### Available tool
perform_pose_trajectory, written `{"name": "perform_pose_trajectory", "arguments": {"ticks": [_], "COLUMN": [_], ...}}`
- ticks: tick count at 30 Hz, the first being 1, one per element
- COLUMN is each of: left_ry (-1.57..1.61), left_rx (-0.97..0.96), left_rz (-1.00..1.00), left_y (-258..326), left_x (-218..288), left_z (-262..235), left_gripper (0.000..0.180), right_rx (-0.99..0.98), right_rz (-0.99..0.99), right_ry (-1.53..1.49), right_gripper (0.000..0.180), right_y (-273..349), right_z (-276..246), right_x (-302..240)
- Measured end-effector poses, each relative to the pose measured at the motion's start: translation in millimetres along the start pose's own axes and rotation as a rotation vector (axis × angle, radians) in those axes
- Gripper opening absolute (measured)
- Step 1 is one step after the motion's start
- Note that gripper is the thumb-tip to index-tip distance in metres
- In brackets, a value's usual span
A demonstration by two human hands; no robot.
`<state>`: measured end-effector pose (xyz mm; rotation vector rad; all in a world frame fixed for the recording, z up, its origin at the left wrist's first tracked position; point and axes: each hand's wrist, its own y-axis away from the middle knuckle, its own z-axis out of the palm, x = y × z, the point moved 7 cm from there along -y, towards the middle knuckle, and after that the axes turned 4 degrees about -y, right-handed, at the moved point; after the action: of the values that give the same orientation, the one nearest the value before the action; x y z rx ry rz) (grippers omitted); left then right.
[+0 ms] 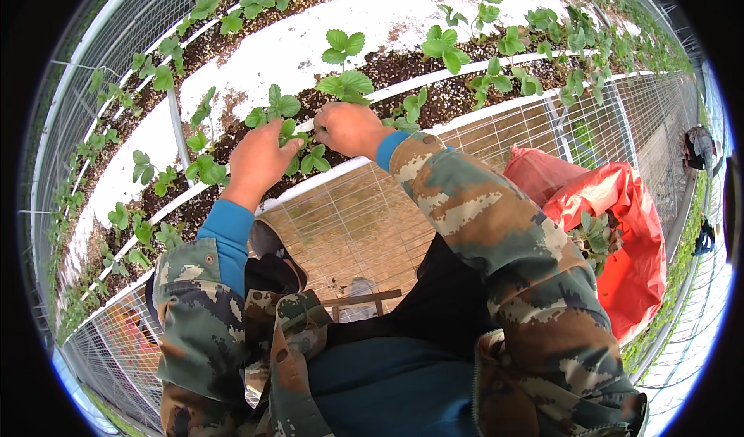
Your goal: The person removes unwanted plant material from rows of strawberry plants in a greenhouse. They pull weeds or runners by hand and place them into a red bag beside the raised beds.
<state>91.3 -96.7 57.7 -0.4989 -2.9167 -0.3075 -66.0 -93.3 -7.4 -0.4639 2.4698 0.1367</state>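
Observation:
Both my hands work low over a row of strawberry plants in a raised bed of dark soil. My left hand (260, 160) has its thumb and fingers closed round the stems of a small strawberry plant (273, 108), with leaves showing about the fingertips. Just to the right, my right hand (350, 130) is curled with its fingers pressed together beside the white drip pipe (407, 84). What those fingers hold, if anything, is hidden. A larger strawberry plant (346, 84) stands directly beyond my right hand.
An open red bag (647, 235) with picked leaves (595, 239) inside stands to my right. White wire mesh (511, 131) forms the bed's near side. White sheeting (287, 38) covers the bed's middle, with more plants beyond. A small wooden stool (364, 298) is below me.

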Motion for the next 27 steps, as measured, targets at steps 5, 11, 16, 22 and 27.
{"name": "perform_pose_trajectory", "arguments": {"ticks": [5,11,16,22,27], "left_ry": [-0.001,0.148,0.437,0.777,0.749], "left_rx": [-0.049,0.053,0.015,-0.002,0.108], "left_rz": [-0.140,-0.119,-0.158,-0.138,-0.064], "left_y": [-13.8,-23.6,-35.0,-24.3,-18.6], "left_x": [-23.9,-28.0,-48.4,-40.9,-42.8], "left_z": [16.8,8.4,9.1,-18.8,-37.4], "left_gripper": [0.029,0.023,0.024,0.030,0.028], "right_rx": [-0.121,-0.208,-0.241,-0.285,-0.269], "right_rz": [-0.052,-0.064,0.022,0.266,0.427], "right_ry": [0.068,-0.005,-0.130,-0.045,0.061], "right_gripper": [0.009,0.022,0.025,0.040,0.051], "right_y": [0.4,-4.3,-1.3,3.6,18.1], "right_z": [7.2,-19.5,-32.2,-24.7,-19.6], "right_x": [-4.8,4.5,-4.6,-24.4,-47.8]}}
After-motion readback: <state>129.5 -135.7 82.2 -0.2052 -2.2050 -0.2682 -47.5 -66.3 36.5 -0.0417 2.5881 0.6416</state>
